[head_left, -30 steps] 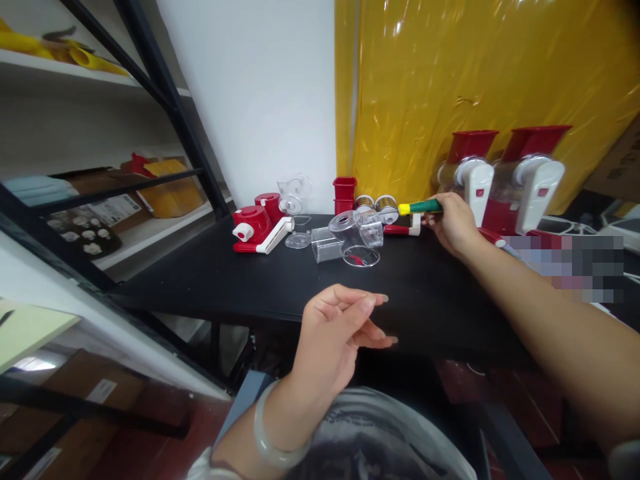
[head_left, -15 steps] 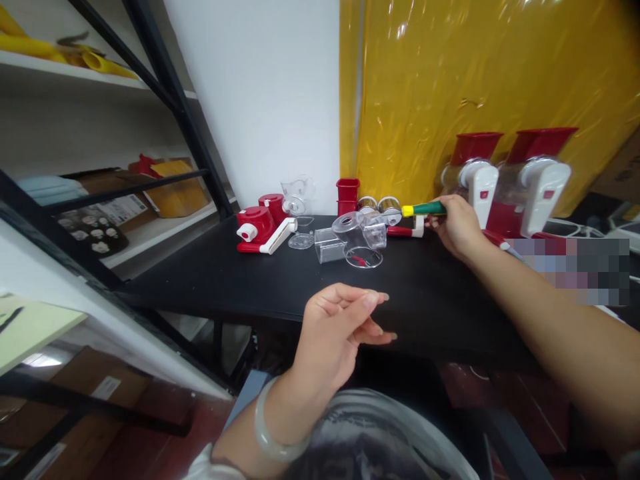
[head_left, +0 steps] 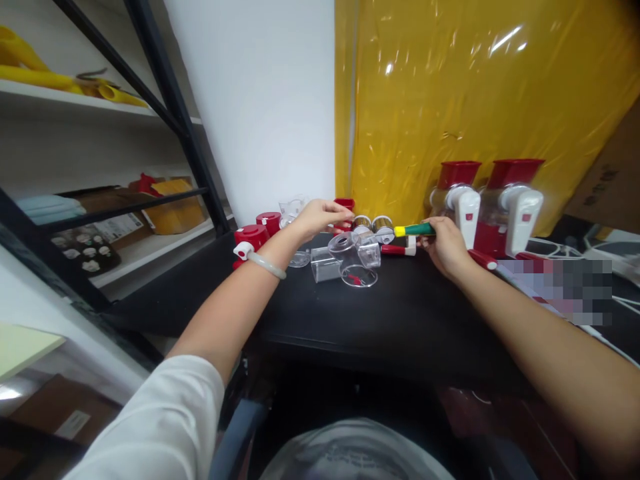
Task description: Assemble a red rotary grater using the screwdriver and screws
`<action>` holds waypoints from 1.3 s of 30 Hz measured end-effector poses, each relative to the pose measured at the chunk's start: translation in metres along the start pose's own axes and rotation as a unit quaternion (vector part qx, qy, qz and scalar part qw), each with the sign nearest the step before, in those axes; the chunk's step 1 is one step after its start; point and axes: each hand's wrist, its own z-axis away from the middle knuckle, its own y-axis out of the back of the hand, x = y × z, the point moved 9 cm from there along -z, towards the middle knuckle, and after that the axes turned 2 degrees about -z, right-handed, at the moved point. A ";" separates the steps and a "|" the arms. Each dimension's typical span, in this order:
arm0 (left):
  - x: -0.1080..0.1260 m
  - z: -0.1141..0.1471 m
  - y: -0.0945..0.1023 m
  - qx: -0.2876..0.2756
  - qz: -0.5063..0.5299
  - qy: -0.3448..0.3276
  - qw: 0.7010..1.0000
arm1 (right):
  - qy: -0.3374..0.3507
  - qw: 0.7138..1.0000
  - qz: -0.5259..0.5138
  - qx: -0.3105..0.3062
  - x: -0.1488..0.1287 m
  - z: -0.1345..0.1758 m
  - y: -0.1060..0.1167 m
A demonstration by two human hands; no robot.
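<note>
The right hand (head_left: 444, 245) holds a screwdriver (head_left: 417, 230) above the black surface (head_left: 360, 327), and its fingers are closed around the green part of the handle. The yellow end of this handle points to the left, toward two metal drums (head_left: 383, 225), which lie side by side near the yellow sheet (head_left: 425, 100). The left hand (head_left: 323, 217), with a pale bracelet (head_left: 269, 265) on the wrist, is to the left of the drums; its fingertips are brought near together, but I cannot tell whether they pinch something small. Below this hand, a clear plastic part (head_left: 345, 247) rests on the surface, and a red cup (head_left: 345, 203) is partly hidden behind the fingers. A crank (head_left: 399, 249) with a red grip lies just under the screwdriver. Farther right, two grinders (head_left: 515, 197) with red tops stand upright.
</note>
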 end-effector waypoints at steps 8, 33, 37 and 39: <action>-0.025 0.008 0.002 0.040 0.022 0.006 0.999 | 0.006 0.999 -0.034 0.007 -0.003 0.006 -0.004; -0.030 0.012 0.000 0.074 -0.010 -0.020 0.997 | -0.044 0.996 -0.077 0.001 -0.002 0.010 -0.010; -0.035 0.008 0.002 0.068 0.015 -0.030 0.997 | -0.045 0.996 -0.071 -0.004 -0.001 0.009 -0.010; -0.035 0.008 0.002 0.057 0.031 -0.039 0.997 | -0.041 0.997 -0.064 -0.002 -0.001 0.009 -0.009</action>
